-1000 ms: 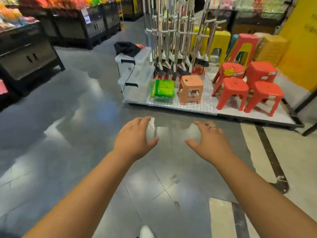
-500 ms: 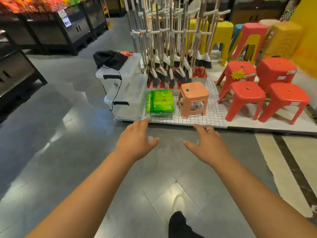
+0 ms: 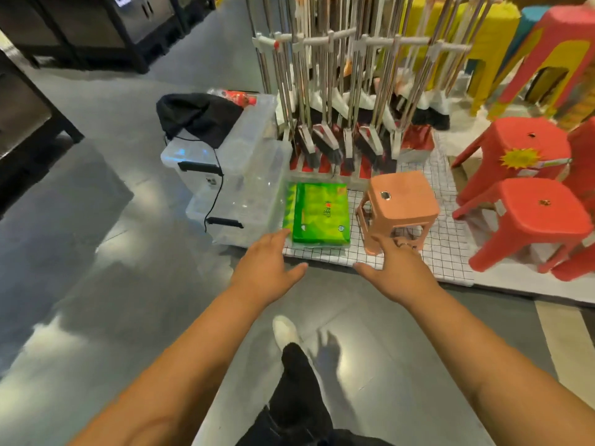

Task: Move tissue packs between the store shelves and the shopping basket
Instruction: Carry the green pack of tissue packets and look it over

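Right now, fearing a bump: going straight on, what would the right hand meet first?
Probably the peach stool, at its near leg; the right hand points there, though depth is unclear.

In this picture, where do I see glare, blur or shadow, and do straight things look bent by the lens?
Head view: bright glare patches lie on the glossy grey floor; the broom handles splay outward, a wide-angle effect; the red stools near the right edge look soft, while the green tissue pack is fairly sharp; a hand-shaped shadow falls beside the white shoe.
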A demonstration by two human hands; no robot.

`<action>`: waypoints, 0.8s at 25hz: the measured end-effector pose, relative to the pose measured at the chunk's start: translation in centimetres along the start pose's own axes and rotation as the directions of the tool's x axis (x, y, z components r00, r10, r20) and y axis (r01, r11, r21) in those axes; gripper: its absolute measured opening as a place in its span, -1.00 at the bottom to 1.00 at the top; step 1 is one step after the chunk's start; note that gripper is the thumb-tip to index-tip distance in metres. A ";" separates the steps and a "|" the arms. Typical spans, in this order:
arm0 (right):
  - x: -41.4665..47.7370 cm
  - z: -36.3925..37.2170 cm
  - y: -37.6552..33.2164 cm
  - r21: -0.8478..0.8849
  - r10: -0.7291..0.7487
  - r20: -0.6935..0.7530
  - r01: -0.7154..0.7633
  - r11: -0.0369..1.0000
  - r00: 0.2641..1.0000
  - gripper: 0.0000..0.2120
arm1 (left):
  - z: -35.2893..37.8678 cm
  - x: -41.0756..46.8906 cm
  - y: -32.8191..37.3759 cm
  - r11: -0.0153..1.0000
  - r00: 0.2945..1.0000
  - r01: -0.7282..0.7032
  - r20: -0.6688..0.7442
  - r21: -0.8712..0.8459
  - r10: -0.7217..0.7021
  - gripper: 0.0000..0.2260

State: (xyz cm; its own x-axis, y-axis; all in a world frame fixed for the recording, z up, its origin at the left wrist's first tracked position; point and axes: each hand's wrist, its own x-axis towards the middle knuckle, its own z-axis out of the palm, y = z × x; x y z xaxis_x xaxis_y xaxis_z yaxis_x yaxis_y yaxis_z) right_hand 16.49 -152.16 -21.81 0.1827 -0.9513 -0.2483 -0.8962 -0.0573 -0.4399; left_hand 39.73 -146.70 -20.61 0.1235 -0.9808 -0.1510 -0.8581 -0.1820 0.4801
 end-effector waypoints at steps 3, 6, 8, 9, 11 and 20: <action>9.6 0.8 -0.8 -0.046 0.035 0.007 -0.034 0.998 0.999 -0.29 | 0.3 10.7 -2.5 1.000 0.998 -0.011 0.067 -0.004 0.011 -0.32; 18.6 2.3 -1.7 -0.141 0.056 0.050 -0.048 0.989 0.997 -0.32 | 1.4 20.5 -4.6 0.997 0.995 -0.043 0.087 0.062 0.038 -0.32; 23.9 3.4 -1.4 -0.169 0.083 0.085 -0.068 0.983 0.993 -0.32 | 2.8 26.2 -6.0 0.997 0.992 -0.013 0.124 0.081 0.003 -0.34; 26.1 4.0 -1.3 -0.167 0.096 0.105 -0.078 0.983 0.990 -0.31 | 3.4 28.4 -6.5 0.997 0.983 0.027 0.177 0.078 -0.040 -0.33; 31.4 5.7 -0.2 -0.110 0.154 0.139 -0.139 0.984 0.978 -0.28 | 5.6 33.8 -7.9 0.995 0.958 0.092 0.268 0.047 -0.101 -0.30; 55.1 19.3 10.0 0.049 0.242 0.344 -0.275 0.960 0.907 -0.14 | 21.2 52.6 -15.8 0.920 0.848 0.392 0.397 -0.023 -0.352 -0.33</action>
State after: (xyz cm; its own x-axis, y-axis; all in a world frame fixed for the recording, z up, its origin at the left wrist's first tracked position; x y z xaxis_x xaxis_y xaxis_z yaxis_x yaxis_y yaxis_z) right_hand 25.37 -199.35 -56.54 0.0876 -0.7725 -0.6290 -0.8911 0.2215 -0.3961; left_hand 49.23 -193.93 -54.52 0.2086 -0.7395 -0.6400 -0.7293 -0.5536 0.4020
